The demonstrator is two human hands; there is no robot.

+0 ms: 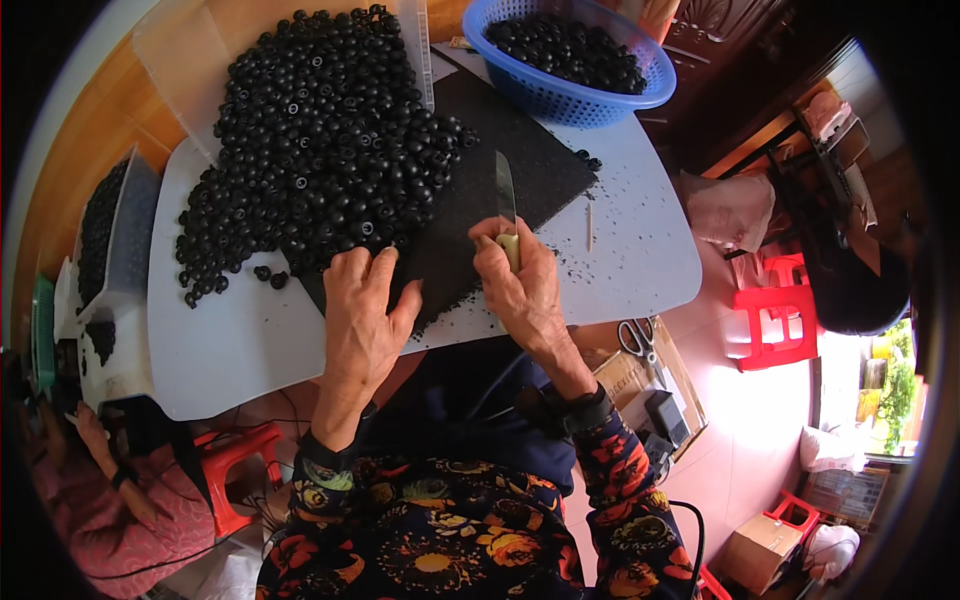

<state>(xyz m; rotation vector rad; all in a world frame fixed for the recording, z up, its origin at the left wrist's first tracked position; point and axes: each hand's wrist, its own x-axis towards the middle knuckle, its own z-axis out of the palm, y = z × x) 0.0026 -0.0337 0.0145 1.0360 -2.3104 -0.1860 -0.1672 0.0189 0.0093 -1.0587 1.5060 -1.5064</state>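
My right hand [522, 285] grips the pale handle of a small knife [505, 195], whose blade points away from me over a black cutting mat [520, 165]. My left hand [362, 310] lies palm down on the near left part of that mat, fingers close to a big heap of small black round pieces [320, 140]. Whether a piece is under its fingers is hidden. The mat lies on a white table [230, 340].
A blue plastic basket [570, 95] with more black pieces stands at the far right. White trays [120, 230] holding black pieces sit at the left. A thin stick [590, 225] lies right of the mat. Scissors [640, 340], red stools [770, 330] and a seated person [110, 510] surround the table.
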